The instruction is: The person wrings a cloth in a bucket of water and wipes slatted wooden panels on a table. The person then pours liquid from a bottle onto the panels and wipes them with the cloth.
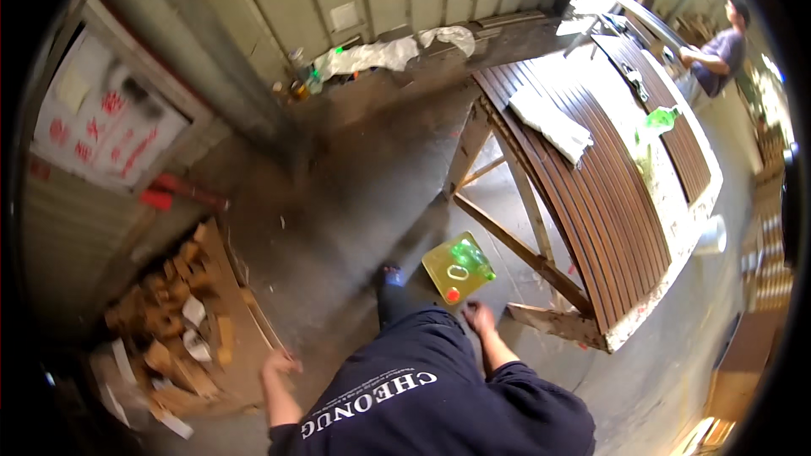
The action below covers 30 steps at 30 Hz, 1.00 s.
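Status: yellow jug (436,265) is on the floor just ahead of the right hand (481,319), not lifted. Ridged brown panels (583,177) already on the surface (627,329), farther out to the right of those fingers. What's left: not readable here. Left hand (279,364): fingers released, loosely bent, nothing seen in them; brown scrap pile (162,356) to their left. Right fingers: bent, can't tell if gripping. Jug: squarish, see-through plastic, red cap; shiny green bottle (470,257) seemingly on top. Panels carry a soft, crumpled white cloth (551,124).
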Tool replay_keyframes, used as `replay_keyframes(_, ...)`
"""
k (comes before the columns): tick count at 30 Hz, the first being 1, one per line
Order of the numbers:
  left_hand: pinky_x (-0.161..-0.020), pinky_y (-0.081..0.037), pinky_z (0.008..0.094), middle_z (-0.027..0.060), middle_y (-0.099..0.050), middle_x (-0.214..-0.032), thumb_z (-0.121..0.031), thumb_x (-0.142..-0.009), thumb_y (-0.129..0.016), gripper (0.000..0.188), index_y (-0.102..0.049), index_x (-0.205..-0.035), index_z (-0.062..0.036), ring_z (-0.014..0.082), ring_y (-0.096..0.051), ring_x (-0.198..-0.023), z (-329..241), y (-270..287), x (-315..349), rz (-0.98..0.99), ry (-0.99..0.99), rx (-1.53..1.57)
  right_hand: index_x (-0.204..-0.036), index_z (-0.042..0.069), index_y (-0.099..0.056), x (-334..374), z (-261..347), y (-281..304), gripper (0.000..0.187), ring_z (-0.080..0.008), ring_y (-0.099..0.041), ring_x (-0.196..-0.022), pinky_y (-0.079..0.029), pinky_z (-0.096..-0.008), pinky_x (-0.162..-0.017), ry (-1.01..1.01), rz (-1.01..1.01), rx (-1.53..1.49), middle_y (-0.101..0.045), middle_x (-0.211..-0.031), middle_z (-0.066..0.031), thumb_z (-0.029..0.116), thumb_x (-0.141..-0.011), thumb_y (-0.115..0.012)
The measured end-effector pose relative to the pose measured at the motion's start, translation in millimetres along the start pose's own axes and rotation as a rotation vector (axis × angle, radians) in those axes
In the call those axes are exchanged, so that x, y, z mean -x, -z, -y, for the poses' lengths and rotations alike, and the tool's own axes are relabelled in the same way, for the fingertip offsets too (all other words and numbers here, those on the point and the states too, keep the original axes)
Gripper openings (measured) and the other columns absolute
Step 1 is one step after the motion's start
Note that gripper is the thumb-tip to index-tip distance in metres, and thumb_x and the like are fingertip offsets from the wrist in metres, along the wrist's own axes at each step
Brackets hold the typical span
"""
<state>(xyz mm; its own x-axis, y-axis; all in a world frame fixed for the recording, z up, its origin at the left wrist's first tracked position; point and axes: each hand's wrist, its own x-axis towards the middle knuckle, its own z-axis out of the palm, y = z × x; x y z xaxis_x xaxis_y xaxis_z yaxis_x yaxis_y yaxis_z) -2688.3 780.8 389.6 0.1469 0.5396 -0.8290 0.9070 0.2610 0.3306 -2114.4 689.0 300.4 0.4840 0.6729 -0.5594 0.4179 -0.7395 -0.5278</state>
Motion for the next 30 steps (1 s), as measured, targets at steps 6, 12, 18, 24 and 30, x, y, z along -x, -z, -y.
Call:
replay_keyframes(6, -0.072, -0.051, 0.0306, 0.0143, -0.067, -0.098, -0.015, -0.083, -0.065, 0.032, -0.061, -0.110, 0.0007, 0.0194, -0.063, -0.088, -36.8, 55.0, -100.3, -0.731, 0.051, 0.647, -0.099, 0.006, -0.064, -139.6, 259.2, 226.2, 0.026, -0.0321, -0.062, -0.093, -0.049, -0.0375, -0.081, 0.767, -1.048, -0.083, -0.065, -0.099, -0.0147, 0.016, -0.076, -0.069)
replay_keyframes(12, -0.076, -0.049, 0.0363, 0.0164, -0.067, -0.099, -0.018, -0.083, -0.061, 0.032, -0.061, -0.109, 0.0009, 0.0268, -0.064, -0.091, -159.8, 154.1, -155.8, -0.169, 0.114, 0.176, -0.146, 0.013, -0.018, -274.2, 312.0, 326.6, 0.107, -0.0387, -0.015, -0.137, -0.015, -0.0619, -0.105, -0.757, -0.855, -0.147, -0.013, -0.151, -0.0189, 0.082, -0.068, -0.044)
replay_keyframes(18, -0.082, -0.046, 0.0376, 0.0149, -0.063, -0.105, -0.021, -0.088, -0.057, 0.031, -0.059, -0.112, -0.0009, 0.0284, -0.060, -0.096, -206.3, 287.9, -330.1, -0.194, -0.064, -0.012, -0.131, 0.007, -0.048, -365.5, 306.4, 267.0, 0.059, -0.0350, -0.030, -0.132, -0.019, -0.0549, -0.107, -0.129, -1.024, 0.189, -0.038, -0.140, -0.0183, 0.034, -0.078, -0.056)
replay_keyframes(24, -0.087, -0.043, 0.0337, 0.0101, -0.058, -0.111, -0.025, -0.095, -0.050, 0.033, -0.053, -0.119, -0.0029, 0.0222, -0.054, -0.099, -553.7, 430.5, -526.9, -0.072, -0.681, 0.505, -0.135, 0.001, -0.040, -349.3, 431.0, 215.7, 0.049, -0.0268, -0.047, -0.116, -0.034, -0.0364, -0.101, 0.425, -1.041, -0.724, -0.049, -0.130, -0.0172, 0.019, -0.090, -0.041)
replay_keyframes(30, -0.099, -0.036, 0.0323, 0.0137, -0.050, -0.123, -0.030, -0.097, -0.038, 0.046, -0.037, -0.137, -0.0061, 0.0219, -0.045, -0.117, -873.1, 318.0, -448.4, 0.884, -0.838, 0.578, -0.134, 0.001, -0.037, -457.5, 584.1, 208.7, 0.050, -0.0395, -0.058, -0.098, -0.045, -0.0450, -0.086, 0.106, -0.966, -0.882, -0.058, -0.112, -0.0239, 0.030, -0.094, -0.045)
